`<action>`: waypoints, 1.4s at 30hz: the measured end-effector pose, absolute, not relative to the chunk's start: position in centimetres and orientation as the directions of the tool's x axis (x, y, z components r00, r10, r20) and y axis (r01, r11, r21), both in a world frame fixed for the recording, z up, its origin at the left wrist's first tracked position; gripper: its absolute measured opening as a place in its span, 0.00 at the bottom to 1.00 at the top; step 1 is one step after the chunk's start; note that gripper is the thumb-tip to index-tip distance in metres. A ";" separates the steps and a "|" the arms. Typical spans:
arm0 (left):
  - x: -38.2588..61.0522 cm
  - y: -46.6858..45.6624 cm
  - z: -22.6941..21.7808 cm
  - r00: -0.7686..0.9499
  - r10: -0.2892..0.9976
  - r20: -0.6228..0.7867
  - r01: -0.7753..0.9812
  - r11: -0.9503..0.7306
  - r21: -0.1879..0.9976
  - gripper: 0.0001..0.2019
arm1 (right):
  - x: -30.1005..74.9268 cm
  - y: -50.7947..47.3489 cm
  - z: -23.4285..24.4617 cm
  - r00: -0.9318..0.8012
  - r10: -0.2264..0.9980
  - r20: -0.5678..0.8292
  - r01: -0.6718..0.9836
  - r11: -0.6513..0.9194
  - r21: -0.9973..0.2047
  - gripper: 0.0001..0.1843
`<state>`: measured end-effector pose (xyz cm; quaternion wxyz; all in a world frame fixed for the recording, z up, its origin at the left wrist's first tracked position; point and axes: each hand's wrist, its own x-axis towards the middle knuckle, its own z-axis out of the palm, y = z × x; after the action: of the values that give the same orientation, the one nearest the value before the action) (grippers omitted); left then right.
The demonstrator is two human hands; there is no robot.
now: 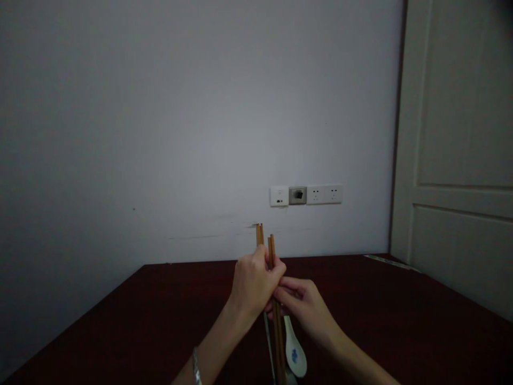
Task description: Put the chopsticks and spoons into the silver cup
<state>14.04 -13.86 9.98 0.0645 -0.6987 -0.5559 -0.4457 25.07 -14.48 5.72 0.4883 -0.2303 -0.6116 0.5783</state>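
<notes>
Wooden chopsticks (277, 339) stand steeply above the dark red surface (180, 321), closed in the left hand (253, 275). Just below, the right hand (306, 302) pinches them between thumb and fingers. A white spoon (295, 353) is beside them; whether it is held is unclear. Beyond, sockets (324, 194) line the wall (200, 133).
</notes>
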 end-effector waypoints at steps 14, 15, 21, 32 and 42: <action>13.4 -13.4 9.6 0.063 0.872 0.485 0.161 -0.488 0.858 0.15 | 25.7 -13.9 5.6 -0.430 0.841 0.329 -0.350 0.180 -0.919 0.14; 13.3 -13.3 9.6 0.072 0.883 0.464 0.116 -0.470 0.875 0.16 | 25.7 -13.8 5.6 -0.428 0.842 0.327 -0.352 0.178 -0.919 0.15; 13.3 -13.3 9.7 0.051 0.895 0.443 0.031 -0.444 0.895 0.15 | 25.6 -13.8 5.7 -0.414 0.851 0.322 -0.348 0.179 -0.921 0.17; 13.2 -13.3 9.7 0.032 0.889 0.457 0.009 -0.457 0.889 0.16 | 25.6 -13.9 5.6 -0.428 0.841 0.331 -0.361 0.177 -0.916 0.18; 13.3 -13.5 10.0 0.030 0.901 0.433 -0.014 -0.433 0.901 0.16 | 25.6 -13.8 5.4 -0.435 0.835 0.337 -0.366 0.178 -0.913 0.16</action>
<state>13.32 -13.46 9.97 -0.3861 -0.6047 -0.3665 -0.5924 25.62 -13.79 5.37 0.4930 -0.1992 -0.5883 0.6093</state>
